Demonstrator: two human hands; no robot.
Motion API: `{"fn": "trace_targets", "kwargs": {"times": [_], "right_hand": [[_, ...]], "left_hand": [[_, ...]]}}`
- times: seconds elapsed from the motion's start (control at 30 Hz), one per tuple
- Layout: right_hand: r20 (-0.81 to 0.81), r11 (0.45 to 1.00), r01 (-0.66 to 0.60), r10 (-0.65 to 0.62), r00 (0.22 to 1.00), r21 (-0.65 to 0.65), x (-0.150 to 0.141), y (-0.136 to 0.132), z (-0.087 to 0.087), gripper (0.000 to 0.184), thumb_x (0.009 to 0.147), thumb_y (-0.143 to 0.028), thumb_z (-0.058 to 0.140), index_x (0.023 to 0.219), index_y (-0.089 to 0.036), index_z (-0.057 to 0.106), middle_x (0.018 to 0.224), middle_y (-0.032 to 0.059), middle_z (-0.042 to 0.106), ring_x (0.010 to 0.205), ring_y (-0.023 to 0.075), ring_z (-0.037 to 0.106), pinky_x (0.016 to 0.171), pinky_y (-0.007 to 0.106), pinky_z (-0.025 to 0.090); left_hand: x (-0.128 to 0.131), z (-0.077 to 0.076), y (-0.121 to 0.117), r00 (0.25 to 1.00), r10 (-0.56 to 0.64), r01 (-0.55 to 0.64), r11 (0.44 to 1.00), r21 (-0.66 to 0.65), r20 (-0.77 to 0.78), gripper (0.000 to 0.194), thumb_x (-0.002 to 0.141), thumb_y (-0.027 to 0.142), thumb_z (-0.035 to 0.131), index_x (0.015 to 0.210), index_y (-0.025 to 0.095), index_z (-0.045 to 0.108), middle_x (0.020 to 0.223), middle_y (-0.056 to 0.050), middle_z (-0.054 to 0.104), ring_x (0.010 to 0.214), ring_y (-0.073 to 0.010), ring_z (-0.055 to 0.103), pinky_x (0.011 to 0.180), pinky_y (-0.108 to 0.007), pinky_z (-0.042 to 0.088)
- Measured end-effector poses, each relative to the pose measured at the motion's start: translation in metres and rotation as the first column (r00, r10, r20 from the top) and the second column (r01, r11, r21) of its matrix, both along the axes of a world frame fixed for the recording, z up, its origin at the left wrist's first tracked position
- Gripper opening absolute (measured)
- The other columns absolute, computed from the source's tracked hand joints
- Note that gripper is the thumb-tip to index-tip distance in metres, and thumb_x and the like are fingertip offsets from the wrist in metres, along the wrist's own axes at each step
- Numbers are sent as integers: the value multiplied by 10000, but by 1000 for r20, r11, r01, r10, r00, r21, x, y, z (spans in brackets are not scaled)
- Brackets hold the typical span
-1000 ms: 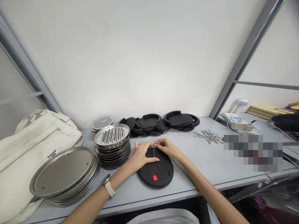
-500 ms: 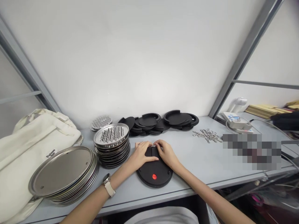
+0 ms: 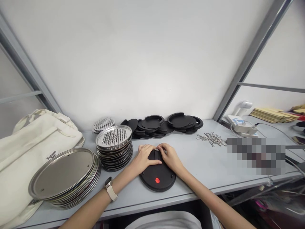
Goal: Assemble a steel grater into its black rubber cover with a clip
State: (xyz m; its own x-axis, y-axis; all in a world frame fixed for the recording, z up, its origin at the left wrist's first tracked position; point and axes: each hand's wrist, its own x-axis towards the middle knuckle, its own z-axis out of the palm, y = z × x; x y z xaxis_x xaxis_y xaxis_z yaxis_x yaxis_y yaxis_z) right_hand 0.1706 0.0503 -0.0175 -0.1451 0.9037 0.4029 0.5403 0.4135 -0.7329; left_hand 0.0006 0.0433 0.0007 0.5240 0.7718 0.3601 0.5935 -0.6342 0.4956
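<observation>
A black round disc (image 3: 152,171) with a red dot near its lower part lies flat on the table in front of me. A groove runs down from its far edge. My left hand (image 3: 145,159) grips the disc, its thumb across the face and its fingertips at the far edge. At that edge a small bent metal wire clip (image 3: 156,149) shows between the hands. My right hand (image 3: 168,156) pinches the clip with thumb and index finger; the remaining fingers rest along the disc's right side. The clip's far end is hidden by the fingers.
Round metal graters (image 3: 113,138) and large metal plates (image 3: 64,171) stand stacked at left, beside a cream bag (image 3: 28,149). Along the wall lie black rings and discs (image 3: 181,121). Loose wire clips (image 3: 212,139) form a pile at right on the grey table (image 3: 190,159).
The wire clip at the disc's far edge has tilted slightly, showing more of its loop between my fingertips. Both hands and the disc stay in nearly the same place.
</observation>
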Motion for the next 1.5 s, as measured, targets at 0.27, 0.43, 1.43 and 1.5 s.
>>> {"fn": "trace_targets", "kwargs": {"times": [0.27,0.43,1.43,1.5], "right_hand": [[-17,1000,-8,8,1000,1,1,-3,5,179,867,-293,506,747,-189,587,762,47,617,732,183,570,717,298,448],[-85,998,-63,61,995,-17,4,-2,6,148,861,-260,497,794,-182,603,788,37,638,757,175,581,747,307,459],[-264,992,-80,53,963,-96,8,7,2,99,801,-235,540,840,-179,611,842,38,671,818,178,633,805,317,476],[-247,993,-69,45,968,-91,8,8,2,122,813,-243,525,852,-179,622,850,41,678,822,180,634,805,315,474]], "left_hand": [[-2,-4,1,999,36,-36,999,-11,-20,493,726,541,677,1090,225,572,1041,-25,595,1026,-226,521,922,-363,331],[-1,-4,1,999,43,-44,999,-23,-28,529,715,550,682,1120,230,564,1072,-28,588,1053,-235,499,933,-371,321],[-1,0,5,992,95,-98,994,39,79,154,887,136,486,957,216,598,997,6,643,951,-170,573,874,-334,331],[-1,0,5,993,91,-95,995,43,77,172,894,137,475,968,222,604,1006,8,645,961,-171,571,871,-333,330]]}}
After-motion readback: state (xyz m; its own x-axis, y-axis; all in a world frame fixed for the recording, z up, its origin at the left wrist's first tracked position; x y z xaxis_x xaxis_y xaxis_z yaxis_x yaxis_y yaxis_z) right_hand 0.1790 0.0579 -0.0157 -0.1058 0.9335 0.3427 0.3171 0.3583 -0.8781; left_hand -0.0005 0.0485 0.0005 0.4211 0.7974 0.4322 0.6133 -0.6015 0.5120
